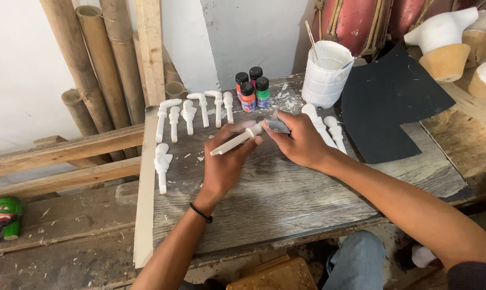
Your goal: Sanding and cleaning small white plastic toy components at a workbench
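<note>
The left hand point(225, 156) is closed around a slim white carved peg with a rounded knob point(236, 141), fingers wrapped over its middle so that the pale stem juts out toward 8 o'clock. The right hand point(299, 142) pinches a small folded grey sheet of abrasive paper point(278, 125) between thumb and fingertips and presses it against the knob end of the peg. Both hands meet above the centre of the weathered grey plank bench point(286, 198), with the peg held just over the boards.

At 11 o'clock from the hands, a row of white carved pegs point(192, 113) lies on the bench, and one more white carved figure-shaped peg point(162, 165) lies alone at 9 o'clock. At 12 o'clock stand four small paint bottles with black caps point(252, 87), in orange, red, green and purple. At 1 o'clock a white plastic cup holding a thin stick point(325, 74) stands near the back edge, with three more white pegs point(323, 126) lying below it, just beside the right hand. A black cut sheet point(388, 102) lies at 2 o'clock. Bamboo poles point(92, 59) lean against the wall at 10 o'clock.
</note>
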